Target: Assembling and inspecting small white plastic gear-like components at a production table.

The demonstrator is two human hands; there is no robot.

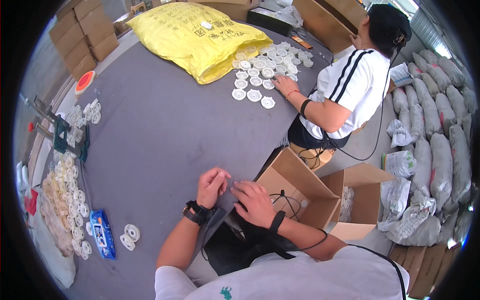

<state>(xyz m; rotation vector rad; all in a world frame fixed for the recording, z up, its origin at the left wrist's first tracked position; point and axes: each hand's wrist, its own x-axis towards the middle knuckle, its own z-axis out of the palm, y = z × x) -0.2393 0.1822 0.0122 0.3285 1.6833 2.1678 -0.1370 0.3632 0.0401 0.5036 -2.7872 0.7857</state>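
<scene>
At the near edge of the grey-covered table, my left hand (212, 187) is closed, its fingers curled in against the thumb. Whatever lies inside it, if anything, is hidden. Just to its right, my right hand (254, 203) rests by the edge with fingers stretched forward and slightly apart, nothing seen in it. The two hands do not touch. Nearest on the table surface are a few round white plastic parts (131, 232) at the lower left, beside a blue pack of wipes (102, 234).
A co-worker (345, 95) stands at the right, one hand by rows of white plastic parts (254, 95) spilling from a yellow sack (192, 37). Open cardboard boxes (295, 187) stand right of my hands. A clamp-like green tool (61, 132) and more parts (70, 200) line the left side.
</scene>
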